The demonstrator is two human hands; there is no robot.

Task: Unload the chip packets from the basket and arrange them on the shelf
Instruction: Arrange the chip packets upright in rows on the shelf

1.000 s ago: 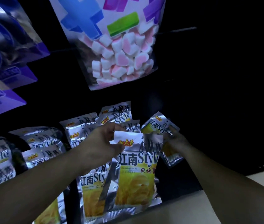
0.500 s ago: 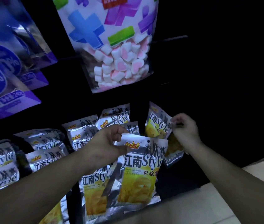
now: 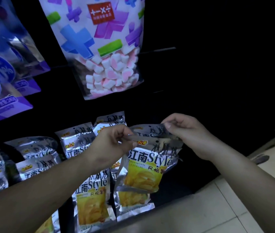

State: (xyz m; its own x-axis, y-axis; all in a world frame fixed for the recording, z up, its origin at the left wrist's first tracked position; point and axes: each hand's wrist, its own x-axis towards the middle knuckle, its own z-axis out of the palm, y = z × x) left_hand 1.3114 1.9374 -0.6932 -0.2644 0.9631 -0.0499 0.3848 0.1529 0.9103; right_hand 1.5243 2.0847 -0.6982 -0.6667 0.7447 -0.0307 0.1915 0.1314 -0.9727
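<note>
The chip packet [image 3: 147,167] you are working on sits straight below the marshmallow bag [image 3: 103,52], printed face toward you. A second packet [image 3: 150,130] is tucked just behind its top edge. Your left hand [image 3: 111,145] pinches the front packet's top left corner, with the fingers curled in. Your right hand [image 3: 187,132] pinches the top right corner of the second packet between thumb and forefinger.

From that grip, you seem to be partway through placing the rear packet, with the front one pulled aside to make room. Neither looks settled yet.

Below and to the left of the marshmallow bag, several rows of matching packets [image 3: 76,143] already hang in place, so a good share of the job looks finished. The basket is out of view, so you cannot judge from here how many packets remain.

Purple bags [image 3: 7,91] hang to the left of the marshmallow bag, and pale tiled floor [image 3: 209,207] lies below and to its right.
</note>
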